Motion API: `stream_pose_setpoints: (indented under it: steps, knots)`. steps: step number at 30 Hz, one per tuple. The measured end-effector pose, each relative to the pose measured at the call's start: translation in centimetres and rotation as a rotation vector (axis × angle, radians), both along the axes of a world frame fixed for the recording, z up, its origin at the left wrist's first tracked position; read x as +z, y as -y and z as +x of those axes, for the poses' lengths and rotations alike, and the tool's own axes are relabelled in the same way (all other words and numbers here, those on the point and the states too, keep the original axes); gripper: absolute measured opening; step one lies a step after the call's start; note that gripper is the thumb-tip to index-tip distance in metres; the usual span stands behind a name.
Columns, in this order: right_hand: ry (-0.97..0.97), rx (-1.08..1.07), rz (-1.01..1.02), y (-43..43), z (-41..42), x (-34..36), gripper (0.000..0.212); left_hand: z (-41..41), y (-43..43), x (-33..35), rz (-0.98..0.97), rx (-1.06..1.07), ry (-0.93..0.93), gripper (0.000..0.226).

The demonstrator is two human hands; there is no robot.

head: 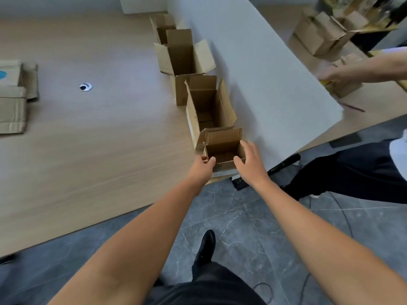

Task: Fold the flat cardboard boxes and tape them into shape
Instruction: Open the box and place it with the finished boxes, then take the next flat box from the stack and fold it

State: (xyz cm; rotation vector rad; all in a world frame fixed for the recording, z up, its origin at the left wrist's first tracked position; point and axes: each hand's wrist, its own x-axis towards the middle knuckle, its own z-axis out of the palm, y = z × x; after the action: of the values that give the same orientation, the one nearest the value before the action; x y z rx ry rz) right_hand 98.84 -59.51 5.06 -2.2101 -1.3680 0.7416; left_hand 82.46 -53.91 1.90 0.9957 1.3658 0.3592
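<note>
A small open cardboard box (222, 144) stands at the near edge of the wooden table (99, 150), against a grey divider panel. My left hand (203, 167) grips its near left corner, thumb on the rim. My right hand (250, 159) holds its right wall, thumb on the near rim and fingers along the outside. Behind it a row of folded open boxes runs along the panel: one (207, 106) right behind, a taller one (182, 56) further back, another (164, 25) at the far end.
Flat cardboard pieces (13, 97) lie at the table's left edge, near a round cable grommet (85, 86). Across the grey divider (264, 73) another person's arm (361, 69) works on a box, with more boxes (323, 34) behind. Grey tiled floor lies below me.
</note>
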Motion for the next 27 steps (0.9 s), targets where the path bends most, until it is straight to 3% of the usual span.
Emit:
stream_pose_setpoints:
  steps: [2, 4, 9, 12, 19, 27]
  knots:
    - [0.115, 0.015, -0.016, 0.1, 0.2, 0.9, 0.064, -0.4, 0.0, 0.7, -0.003, -0.012, 0.030, 0.049]
    - [0.225, 0.057, 0.006, 0.6, -0.4, 2.0, 0.064, -1.9, 0.3, 1.6, 0.111, -0.054, -0.005, 0.047]
    - [0.309, 0.242, 0.030, 1.2, -8.3, 4.7, 0.061, -11.0, 0.4, 3.6, 0.614, -0.246, -0.307, 0.047]
    - [0.360, 0.379, 0.039, -0.7, -15.5, 6.3, 0.061, -18.1, -0.7, 4.7, 0.777, -0.323, -0.551, 0.048]
    - [0.460, 0.587, 0.082, -6.6, -32.2, 8.3, 0.062, -36.0, -2.4, 7.5, 0.806, -0.128, -0.801, 0.051]
    - [0.400, 0.803, 0.166, -13.0, -48.7, 9.2, 0.065, -50.1, -4.6, 9.7, 0.689, 0.143, -0.833, 0.060]
